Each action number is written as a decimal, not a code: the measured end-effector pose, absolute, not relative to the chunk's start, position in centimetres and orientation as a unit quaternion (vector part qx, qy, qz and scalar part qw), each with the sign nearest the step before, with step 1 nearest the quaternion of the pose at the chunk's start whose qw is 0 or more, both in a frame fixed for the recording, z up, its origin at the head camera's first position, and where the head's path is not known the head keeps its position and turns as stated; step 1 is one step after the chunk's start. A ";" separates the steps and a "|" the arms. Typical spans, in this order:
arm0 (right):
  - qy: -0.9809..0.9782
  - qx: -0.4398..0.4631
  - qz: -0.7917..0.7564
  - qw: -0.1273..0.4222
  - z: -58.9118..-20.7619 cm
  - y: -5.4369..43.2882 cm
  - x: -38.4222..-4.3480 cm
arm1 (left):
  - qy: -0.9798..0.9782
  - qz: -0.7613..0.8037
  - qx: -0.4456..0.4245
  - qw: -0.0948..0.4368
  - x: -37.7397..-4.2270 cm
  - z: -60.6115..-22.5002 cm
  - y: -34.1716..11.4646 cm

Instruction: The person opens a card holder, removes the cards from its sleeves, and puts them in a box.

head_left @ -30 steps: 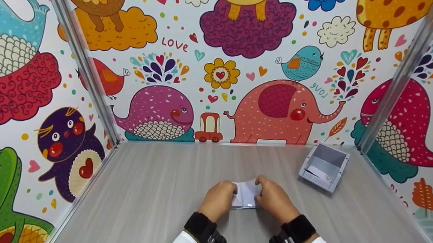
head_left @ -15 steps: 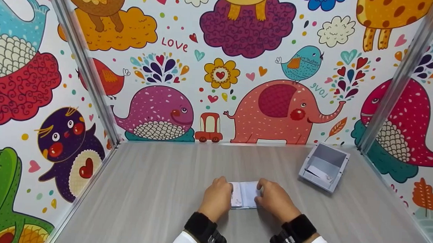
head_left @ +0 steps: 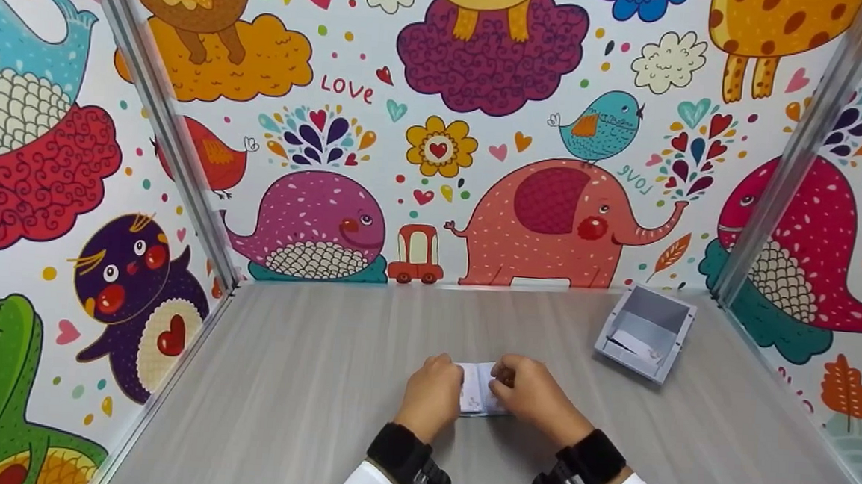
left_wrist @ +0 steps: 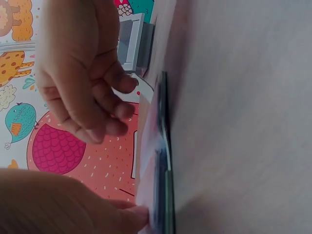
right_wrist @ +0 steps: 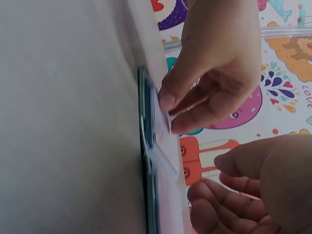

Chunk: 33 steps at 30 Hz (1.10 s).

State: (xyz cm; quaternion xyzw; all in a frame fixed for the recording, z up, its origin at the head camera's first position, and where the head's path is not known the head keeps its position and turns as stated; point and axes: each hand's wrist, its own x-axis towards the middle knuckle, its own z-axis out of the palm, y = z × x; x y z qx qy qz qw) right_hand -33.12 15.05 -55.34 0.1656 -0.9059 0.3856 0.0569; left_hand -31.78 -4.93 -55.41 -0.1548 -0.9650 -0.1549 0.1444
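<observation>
A small notebook lies spread open on the table between the two hands, with pale pages and a small print near the bottom of the left page. Its dark green cover edge shows from the side in the right wrist view. At its left side, my left hand holds the page edges between thumb and fingers, as the right wrist view shows. My right hand hovers over the right page, fingers loosely bent with nothing between them. In the left wrist view, its fingertips stand apart from the paper.
A grey open box stands at the back right of the table, with a white printed paper piece inside. Cartoon-printed walls and metal corner posts close off the back and sides.
The right hand has let go of the notebook's right edge and shifted left over the right page. That page, raised earlier, now lies lower. The left hand slid slightly left, then stayed put.
</observation>
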 end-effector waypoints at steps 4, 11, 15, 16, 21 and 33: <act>-0.897 0.179 0.402 0.040 -55.3 14.8 -33.0 | -0.966 -0.149 -0.156 0.145 -31.7 -55.3 -4.9; -0.895 0.188 0.404 0.031 -55.9 14.9 -33.3 | -0.967 -0.147 -0.151 0.141 -31.7 -55.3 -4.9; -0.892 0.194 0.407 0.026 -56.3 15.1 -33.5 | -0.965 -0.143 -0.156 0.156 -31.7 -55.4 -4.9; -0.892 0.194 0.407 0.026 -56.4 15.1 -33.5 | -0.965 -0.143 -0.157 0.157 -31.8 -55.4 -4.9; -0.890 0.189 0.414 0.029 -56.8 15.3 -33.7 | -0.965 -0.146 -0.163 0.142 -32.0 -55.4 -4.8; -0.887 0.175 0.425 0.031 -57.1 15.4 -33.9 | -0.962 -0.163 -0.180 0.126 -32.1 -55.3 -4.8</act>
